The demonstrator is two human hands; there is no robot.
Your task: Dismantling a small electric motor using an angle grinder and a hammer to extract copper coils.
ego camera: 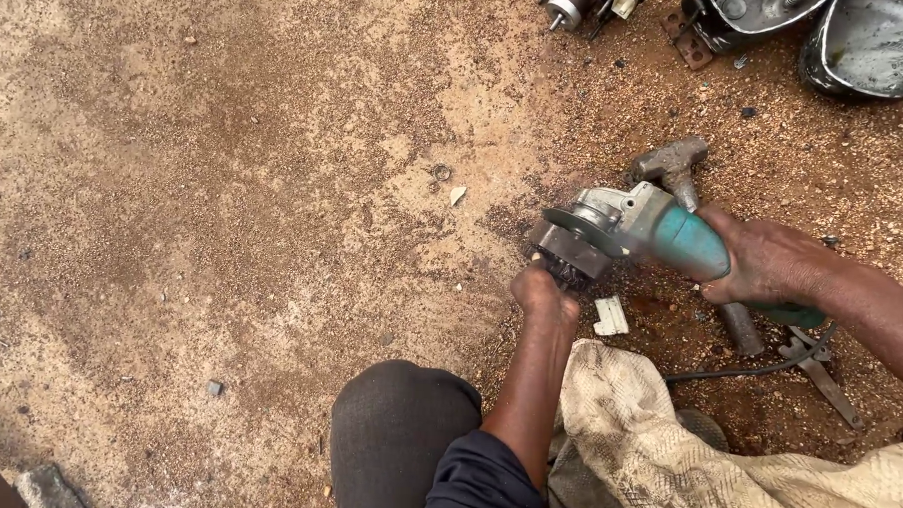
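My right hand (763,263) grips the teal body of an angle grinder (641,227) with a grey metal head and a dark wire cup brush (569,258) on its underside. My left hand (543,292) is closed right under the brush, holding something small against it; the piece itself is hidden by my fingers. A black power cord (758,371) trails from the grinder's rear across the ground. I crouch over reddish sandy ground (223,196), with my dark-trousered knee (398,422) below the hands.
A hammer (680,172) lies on the ground behind the grinder, its handle running under my right hand. A small pale metal plate (610,316) and a flat wrench (825,377) lie nearby. Metal bowls (869,43) and engine parts (590,6) sit at the top right. A dirty cloth (685,452) drapes at the lower right.
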